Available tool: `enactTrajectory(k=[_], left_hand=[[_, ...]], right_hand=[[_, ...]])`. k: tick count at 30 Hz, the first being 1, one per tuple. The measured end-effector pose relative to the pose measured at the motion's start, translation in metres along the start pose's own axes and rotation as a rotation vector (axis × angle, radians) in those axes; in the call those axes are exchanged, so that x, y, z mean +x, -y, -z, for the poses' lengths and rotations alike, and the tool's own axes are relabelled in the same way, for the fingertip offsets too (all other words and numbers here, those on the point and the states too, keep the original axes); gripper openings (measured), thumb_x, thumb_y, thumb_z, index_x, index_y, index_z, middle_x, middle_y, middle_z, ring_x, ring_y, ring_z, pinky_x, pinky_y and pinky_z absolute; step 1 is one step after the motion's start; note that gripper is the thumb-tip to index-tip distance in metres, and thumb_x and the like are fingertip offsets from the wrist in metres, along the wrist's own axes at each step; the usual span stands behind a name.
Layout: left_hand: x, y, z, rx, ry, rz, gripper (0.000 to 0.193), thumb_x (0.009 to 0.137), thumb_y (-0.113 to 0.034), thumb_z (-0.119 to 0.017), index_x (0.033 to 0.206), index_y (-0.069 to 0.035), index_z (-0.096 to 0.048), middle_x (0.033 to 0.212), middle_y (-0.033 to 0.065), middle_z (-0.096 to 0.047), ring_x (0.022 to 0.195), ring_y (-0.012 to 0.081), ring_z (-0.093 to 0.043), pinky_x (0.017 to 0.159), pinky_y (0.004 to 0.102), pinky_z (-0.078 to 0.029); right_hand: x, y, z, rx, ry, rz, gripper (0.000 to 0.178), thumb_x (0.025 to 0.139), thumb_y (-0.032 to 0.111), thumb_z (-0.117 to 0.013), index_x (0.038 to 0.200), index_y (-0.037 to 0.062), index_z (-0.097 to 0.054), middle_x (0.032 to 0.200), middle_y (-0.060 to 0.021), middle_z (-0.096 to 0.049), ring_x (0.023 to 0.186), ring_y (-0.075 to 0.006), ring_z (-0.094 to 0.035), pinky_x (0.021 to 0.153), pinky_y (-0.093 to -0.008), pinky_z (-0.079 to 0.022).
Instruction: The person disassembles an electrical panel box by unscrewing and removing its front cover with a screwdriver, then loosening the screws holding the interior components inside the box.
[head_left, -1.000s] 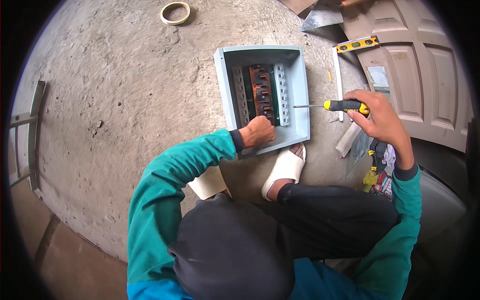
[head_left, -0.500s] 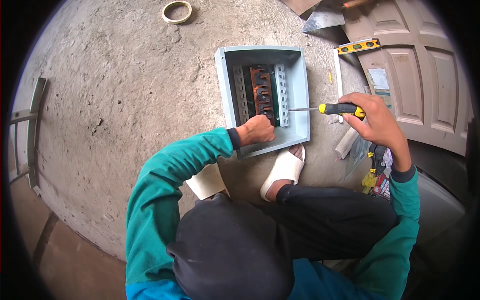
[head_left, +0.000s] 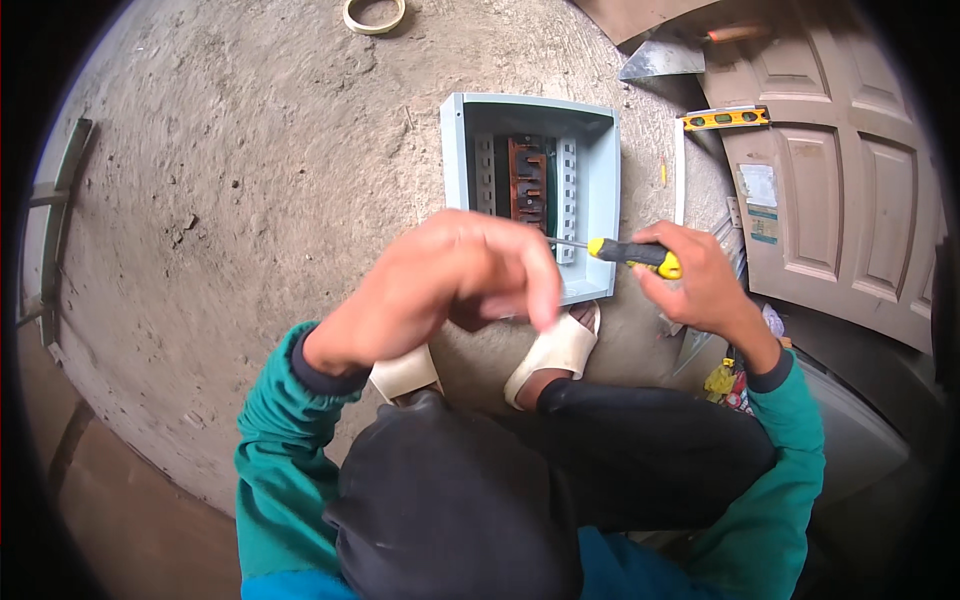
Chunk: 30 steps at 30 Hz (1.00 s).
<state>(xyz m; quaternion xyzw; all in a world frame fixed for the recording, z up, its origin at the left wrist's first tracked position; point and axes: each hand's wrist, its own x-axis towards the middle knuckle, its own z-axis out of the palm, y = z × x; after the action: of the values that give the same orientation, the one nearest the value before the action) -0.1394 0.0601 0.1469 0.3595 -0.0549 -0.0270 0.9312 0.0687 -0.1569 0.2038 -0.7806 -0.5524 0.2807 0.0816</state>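
Observation:
A grey metal electrical box (head_left: 605, 205) lies open on the ground in front of me. Inside it a copper-coloured busbar strip on a black base (head_left: 527, 180) runs between two pale slotted rails (head_left: 567, 190). My right hand (head_left: 695, 280) grips a black-and-yellow screwdriver (head_left: 625, 252), its shaft pointing left over the box. My left hand (head_left: 450, 285) is raised above the box's lower left corner, fingers curled and slightly blurred. It hides the driver's tip and the lower end of the busbar. Whatever those fingers hold, if anything, is out of sight.
A yellow spirit level (head_left: 727, 118) rests by a brown panelled door (head_left: 805, 180) on the right. Beyond it lies a trowel (head_left: 665, 60). A tape roll (head_left: 373, 12) is on the concrete floor at the top. My sandalled foot (head_left: 555, 355) is close to the box's near edge.
My left hand has lifted out of the box, coming up and nearer to me. The right hand has brought the screwdriver left and slightly down. The view has shifted a little.

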Motion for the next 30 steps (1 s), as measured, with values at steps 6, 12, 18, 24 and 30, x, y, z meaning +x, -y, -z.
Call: enactTrajectory(k=[6, 12, 18, 24, 30], left_hand=[[-0.022, -0.039, -0.061, -0.271, 0.176, -0.305, 0.037, 0.093, -0.029, -0.044, 0.083, 0.004, -0.058, 0.059, 0.0115, -0.058, 0.046, 0.0153, -0.046, 0.045, 0.0272, -0.035], [-0.011, -0.035, -0.069, -0.262, 0.248, -0.293, 0.036, 0.092, -0.028, -0.044, 0.084, 0.004, -0.059, 0.060, 0.0093, -0.058, 0.048, 0.0137, -0.045, 0.046, 0.0263, -0.034], [-0.006, -0.034, -0.083, -0.262, 0.296, -0.300, 0.035, 0.090, -0.027, -0.044, 0.085, 0.003, -0.061, 0.060, 0.0071, -0.057, 0.049, 0.0121, -0.044, 0.047, 0.0255, -0.034], [0.004, -0.035, -0.091, -0.250, 0.334, -0.301, 0.034, 0.089, -0.026, -0.044, 0.086, 0.003, -0.062, 0.061, 0.0049, -0.056, 0.051, 0.0104, -0.044, 0.048, 0.0246, -0.033], [-0.001, -0.043, -0.075, -0.138, 0.202, -0.269, 0.034, 0.087, -0.025, -0.044, 0.087, 0.003, -0.064, 0.062, 0.0027, -0.055, 0.052, 0.0088, -0.043, 0.050, 0.0237, -0.032]], right_hand=[[0.005, 0.011, -0.027, 0.084, 0.079, -0.038, 0.026, 0.076, 0.013, -0.064, 0.097, 0.0006, -0.056, 0.081, -0.0197, -0.060, 0.070, -0.0388, -0.060, 0.063, -0.0448, -0.047], [0.001, 0.012, -0.037, 0.070, 0.105, -0.030, 0.027, 0.076, 0.014, -0.064, 0.098, 0.0004, -0.056, 0.082, -0.0196, -0.061, 0.071, -0.0390, -0.060, 0.064, -0.0456, -0.047], [-0.003, 0.011, -0.046, 0.066, 0.104, -0.003, 0.027, 0.077, 0.014, -0.064, 0.099, 0.0005, -0.056, 0.084, -0.0196, -0.061, 0.071, -0.0383, -0.060, 0.064, -0.0453, -0.048], [0.000, 0.013, -0.048, 0.045, 0.126, -0.015, 0.026, 0.078, 0.014, -0.064, 0.099, 0.0008, -0.056, 0.084, -0.0186, -0.060, 0.070, -0.0376, -0.060, 0.064, -0.0450, -0.048], [0.002, 0.012, -0.050, 0.035, 0.123, 0.008, 0.026, 0.078, 0.013, -0.064, 0.099, 0.0005, -0.056, 0.084, -0.0185, -0.060, 0.068, -0.0370, -0.060, 0.063, -0.0443, -0.048]])
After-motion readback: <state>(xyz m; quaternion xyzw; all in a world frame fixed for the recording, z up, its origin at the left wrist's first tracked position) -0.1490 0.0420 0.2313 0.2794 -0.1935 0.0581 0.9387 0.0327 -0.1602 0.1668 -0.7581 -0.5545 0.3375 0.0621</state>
